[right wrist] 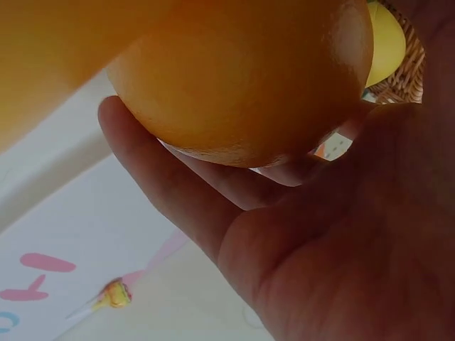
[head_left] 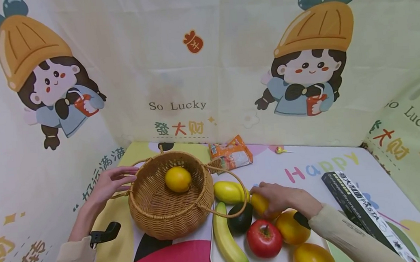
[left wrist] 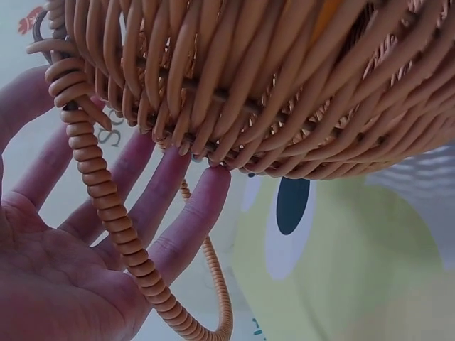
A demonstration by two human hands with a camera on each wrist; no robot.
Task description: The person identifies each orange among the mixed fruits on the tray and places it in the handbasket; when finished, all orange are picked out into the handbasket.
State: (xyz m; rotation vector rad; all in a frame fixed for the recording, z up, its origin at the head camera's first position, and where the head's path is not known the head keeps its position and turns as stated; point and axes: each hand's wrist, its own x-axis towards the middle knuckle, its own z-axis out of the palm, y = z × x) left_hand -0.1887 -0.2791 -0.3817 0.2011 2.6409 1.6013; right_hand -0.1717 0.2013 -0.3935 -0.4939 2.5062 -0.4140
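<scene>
A round wicker basket [head_left: 169, 225] with two handles stands left of centre, one yellow-orange fruit [head_left: 178, 179] inside it. At its left side is my left hand [head_left: 108, 183]; in the left wrist view the fingers [left wrist: 186, 224] are spread, with fingertips right at the woven wall and a looped handle [left wrist: 117, 213] across the palm. My right hand [head_left: 277, 197] grips an orange [head_left: 260, 204] at the far side of the tray, fingers curved round it in the right wrist view. Beside that orange are a lemon [head_left: 230, 191] and a dark avocado [head_left: 241, 218].
The white tray [head_left: 214, 257] also bears a banana [head_left: 226, 239], a red apple [head_left: 264, 238] and two more oranges [head_left: 293, 226]. Behind are an orange snack packet [head_left: 230, 154] and a lollipop [head_left: 280, 150]. A long black pasta box [head_left: 365, 213] lies at right. The basket's right handle overhangs the fruit.
</scene>
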